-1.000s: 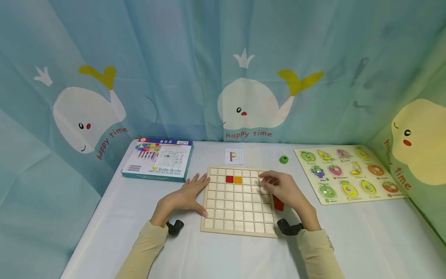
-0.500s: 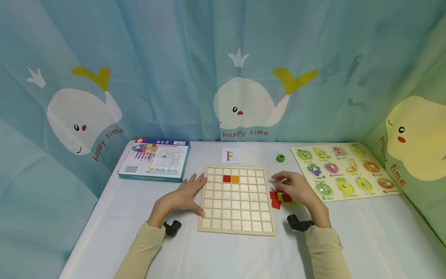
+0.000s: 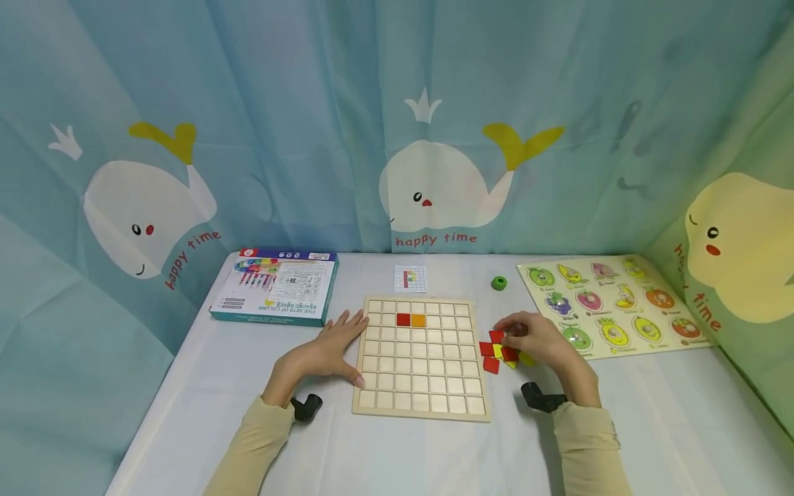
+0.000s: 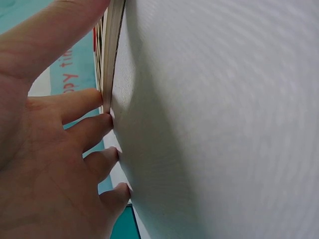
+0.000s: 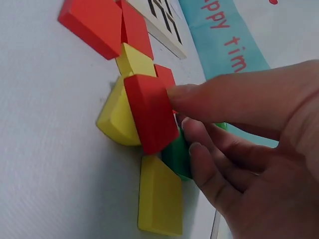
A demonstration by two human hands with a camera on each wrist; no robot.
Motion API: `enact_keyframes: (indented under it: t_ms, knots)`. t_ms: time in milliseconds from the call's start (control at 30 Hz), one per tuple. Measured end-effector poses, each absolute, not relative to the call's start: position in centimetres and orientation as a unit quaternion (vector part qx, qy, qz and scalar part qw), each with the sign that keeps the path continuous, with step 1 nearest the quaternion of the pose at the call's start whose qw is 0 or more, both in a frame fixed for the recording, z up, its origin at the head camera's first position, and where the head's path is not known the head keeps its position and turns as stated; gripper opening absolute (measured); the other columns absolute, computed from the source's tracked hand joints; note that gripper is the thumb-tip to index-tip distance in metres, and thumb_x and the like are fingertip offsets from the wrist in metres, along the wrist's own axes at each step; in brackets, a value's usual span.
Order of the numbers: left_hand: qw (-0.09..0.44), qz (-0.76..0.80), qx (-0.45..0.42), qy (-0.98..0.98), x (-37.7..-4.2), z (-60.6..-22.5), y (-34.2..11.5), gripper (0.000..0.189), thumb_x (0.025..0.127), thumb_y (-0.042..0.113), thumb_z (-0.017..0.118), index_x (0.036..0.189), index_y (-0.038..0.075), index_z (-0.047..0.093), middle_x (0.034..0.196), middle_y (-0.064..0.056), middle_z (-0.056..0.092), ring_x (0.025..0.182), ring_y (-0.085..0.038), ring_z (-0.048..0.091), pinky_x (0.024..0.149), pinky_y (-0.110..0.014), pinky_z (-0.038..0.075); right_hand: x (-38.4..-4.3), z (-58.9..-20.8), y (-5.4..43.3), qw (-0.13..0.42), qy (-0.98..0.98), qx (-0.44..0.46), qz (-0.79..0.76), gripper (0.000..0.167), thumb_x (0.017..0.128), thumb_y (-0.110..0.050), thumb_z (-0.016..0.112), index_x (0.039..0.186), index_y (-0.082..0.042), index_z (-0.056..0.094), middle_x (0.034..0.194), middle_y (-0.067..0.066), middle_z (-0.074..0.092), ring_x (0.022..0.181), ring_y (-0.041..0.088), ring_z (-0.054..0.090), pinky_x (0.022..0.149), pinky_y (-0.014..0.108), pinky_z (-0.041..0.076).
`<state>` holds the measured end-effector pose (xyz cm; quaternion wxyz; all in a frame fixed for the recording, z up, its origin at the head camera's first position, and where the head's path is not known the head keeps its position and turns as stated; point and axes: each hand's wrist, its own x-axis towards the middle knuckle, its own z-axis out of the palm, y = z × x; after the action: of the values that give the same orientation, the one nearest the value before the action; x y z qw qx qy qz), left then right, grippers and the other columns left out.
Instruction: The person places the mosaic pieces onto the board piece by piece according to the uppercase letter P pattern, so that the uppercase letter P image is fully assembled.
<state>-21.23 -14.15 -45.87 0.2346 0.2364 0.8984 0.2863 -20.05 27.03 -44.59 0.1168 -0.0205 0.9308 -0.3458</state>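
Observation:
A wooden grid board lies on the table, with a red tile and an orange tile side by side near its far edge. My left hand is spread along the board's left edge, fingertips and thumb against it. Right of the board is a pile of loose tiles, where my right hand reaches down. In the right wrist view, its thumb meets a tilted red tile lying over a yellow tile. Its other fingertips are beside a green tile; nothing is clearly pinched.
A small card with a coloured grid pattern lies behind the board. A green bead is to its right. A boxed toy set lies at the left, a fruit puzzle board at the right. A blue curtain hangs behind.
My right hand has moved right, away from the grid board's right edge, and down to the loose tiles, which have come into view. My left hand stays on the board's left edge.

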Motion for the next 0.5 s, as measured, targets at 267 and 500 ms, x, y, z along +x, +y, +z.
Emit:
enact_keyframes:
  t_ms: [267,500]
  knots:
    - [0.236,0.283,0.238,0.899,-21.2,-45.81,-14.1,0.118,0.074,0.029,0.093,0.163,0.001,0.021,0.173,-0.015,0.008,0.16,-0.038,-0.003,0.129,-0.059,-0.002,-20.08,-44.73,27.02,0.123,0.928,-0.023,-0.351,0.025,0.091,-0.007,0.074,0.114,0.001,0.068,0.097,0.012,0.063,0.088,0.025,0.055,0.073,0.03,0.049]
    - [0.233,0.287,0.238,0.898,-21.15,-45.71,-14.1,0.118,0.074,0.029,0.093,0.163,0.0,0.022,0.173,-0.016,0.008,0.16,-0.038,-0.003,0.129,-0.059,-0.002,-20.22,-44.91,26.9,0.116,0.925,-0.031,-0.36,0.024,0.089,-0.006,0.076,0.109,0.0,0.063,0.092,0.01,0.06,0.085,0.024,0.054,0.071,0.029,0.047]
